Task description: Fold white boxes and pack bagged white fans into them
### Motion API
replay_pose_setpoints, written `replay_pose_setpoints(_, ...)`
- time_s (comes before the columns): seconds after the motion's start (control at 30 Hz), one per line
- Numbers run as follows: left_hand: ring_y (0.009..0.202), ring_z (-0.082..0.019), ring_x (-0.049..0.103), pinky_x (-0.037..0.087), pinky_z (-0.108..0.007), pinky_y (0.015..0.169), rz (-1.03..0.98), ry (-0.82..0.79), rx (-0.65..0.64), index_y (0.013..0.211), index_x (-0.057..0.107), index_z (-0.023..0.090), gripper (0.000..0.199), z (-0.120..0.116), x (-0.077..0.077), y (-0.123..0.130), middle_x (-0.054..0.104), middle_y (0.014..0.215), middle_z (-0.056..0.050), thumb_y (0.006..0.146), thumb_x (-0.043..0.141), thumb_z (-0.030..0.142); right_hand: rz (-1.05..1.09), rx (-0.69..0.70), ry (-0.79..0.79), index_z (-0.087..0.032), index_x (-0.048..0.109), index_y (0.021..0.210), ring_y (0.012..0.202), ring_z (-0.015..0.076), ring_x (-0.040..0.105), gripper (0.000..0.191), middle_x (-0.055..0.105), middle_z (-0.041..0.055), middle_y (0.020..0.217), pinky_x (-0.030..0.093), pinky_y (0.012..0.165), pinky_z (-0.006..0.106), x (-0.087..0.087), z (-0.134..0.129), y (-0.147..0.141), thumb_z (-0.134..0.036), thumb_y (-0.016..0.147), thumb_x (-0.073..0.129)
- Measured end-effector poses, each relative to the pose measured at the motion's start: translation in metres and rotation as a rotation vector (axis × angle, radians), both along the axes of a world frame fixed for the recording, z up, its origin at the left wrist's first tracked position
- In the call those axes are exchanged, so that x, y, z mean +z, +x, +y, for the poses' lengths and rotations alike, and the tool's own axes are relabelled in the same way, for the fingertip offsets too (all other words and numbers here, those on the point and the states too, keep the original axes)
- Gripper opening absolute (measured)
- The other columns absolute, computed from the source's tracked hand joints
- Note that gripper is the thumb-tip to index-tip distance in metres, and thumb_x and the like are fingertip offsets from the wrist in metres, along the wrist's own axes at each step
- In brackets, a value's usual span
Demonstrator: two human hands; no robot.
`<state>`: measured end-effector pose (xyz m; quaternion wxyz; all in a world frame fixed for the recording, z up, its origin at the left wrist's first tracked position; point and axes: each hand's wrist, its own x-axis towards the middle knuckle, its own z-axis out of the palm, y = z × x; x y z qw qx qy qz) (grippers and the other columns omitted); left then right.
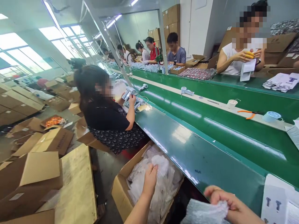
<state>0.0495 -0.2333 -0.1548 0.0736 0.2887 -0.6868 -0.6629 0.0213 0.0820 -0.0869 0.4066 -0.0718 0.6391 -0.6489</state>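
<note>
My left hand [150, 178] reaches over an open cardboard box [122, 194] full of thin, cloudy white plastic bags [137, 177]. Its fingers are closed on one of those bags at the top of the heap. Over the near edge of the green bench, my right hand [220, 199] grips a crinkled, see-through plastic bag [203, 213] by its upper end. Whether anything is inside that bag I cannot tell, since the frame cuts it off at the bottom.
Printed white cartons [275, 199] lie at the bench's right end. Beyond the bench [177, 149] runs a green conveyor [187, 115]; orange-handled pliers [251, 113] and a light-blue part [271, 116] rest on its divider. A co-worker in black [102, 109] sits to the left, holding a grey-white device.
</note>
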Motion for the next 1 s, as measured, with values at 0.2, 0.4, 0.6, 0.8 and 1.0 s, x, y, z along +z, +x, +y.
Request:
replay_pose_setpoints(0.2, 0.064, -0.017, 0.062, 0.048, -0.027, 0.061, 0.077, 0.578, -0.05, 0.094, 0.063, 0.018, 0.059, 0.08, 0.095, 0.013, 0.069, 0.077, -0.002, 0.051, 0.088, 0.048, 0.222, 0.212, -0.056, -0.023, 0.071, 0.077, 0.128, 0.0299, 0.044, 0.013, 0.045, 0.0087, 0.145, 0.038, 0.102, 0.04, 0.046, -0.039, -0.001, -0.034, 0.078, 0.064)
replay_pose_setpoints(0.4, 0.04, -0.003, 0.028, 0.025, -0.017, 0.041, 0.21, 0.485, 0.185, 0.056, 0.034, 0.02, 0.063, 0.096, 0.128, 0.017, 0.034, 0.045, 0.012, 0.055, 0.083, 0.059, 0.207, 0.039, -0.07, -0.019, 0.066, 0.071, 0.074, 0.0186, 0.054, 0.008, 0.061, 0.002, 0.077, 0.04, 0.07, 0.03, 0.03, -0.019, 0.012, -0.026, 0.071, 0.063)
replay_pose_setpoints(0.6, 0.047, -0.008, 0.046, 0.034, -0.019, 0.046, 0.042, 0.581, -0.248, 0.086, 0.063, 0.016, 0.068, 0.105, 0.141, 0.023, 0.051, 0.054, 0.008, 0.04, 0.088, 0.059, 0.442, 0.182, -0.116, -0.022, 0.067, 0.081, 0.092, 0.0217, 0.057, 0.021, 0.064, 0.0046, 0.096, 0.041, 0.082, 0.035, 0.046, -0.008, 0.018, -0.011, 0.072, 0.05)
replay_pose_setpoints(0.8, 0.059, -0.014, 0.059, 0.045, -0.025, 0.06, 0.037, 0.533, -0.135, 0.085, 0.068, 0.014, 0.048, 0.083, 0.162, 0.017, 0.068, 0.07, -0.001, 0.051, 0.09, 0.039, 0.705, 0.366, 0.066, -0.025, 0.064, 0.087, 0.1, 0.0219, 0.055, 0.043, 0.065, 0.0041, 0.104, 0.041, 0.089, 0.038, 0.063, 0.006, 0.015, 0.0, 0.061, 0.04)
replay_pose_setpoints(1.0, 0.059, -0.011, 0.054, 0.043, -0.023, 0.06, 0.141, 0.302, -0.187, 0.078, 0.059, 0.016, 0.044, 0.09, 0.178, 0.014, 0.062, 0.067, 0.003, 0.051, 0.09, 0.033, 0.326, 0.107, -0.033, -0.023, 0.068, 0.074, 0.118, 0.0299, 0.053, 0.01, 0.056, 0.0103, 0.131, 0.044, 0.093, 0.043, 0.063, 0.034, 0.017, -0.019, 0.076, 0.059)
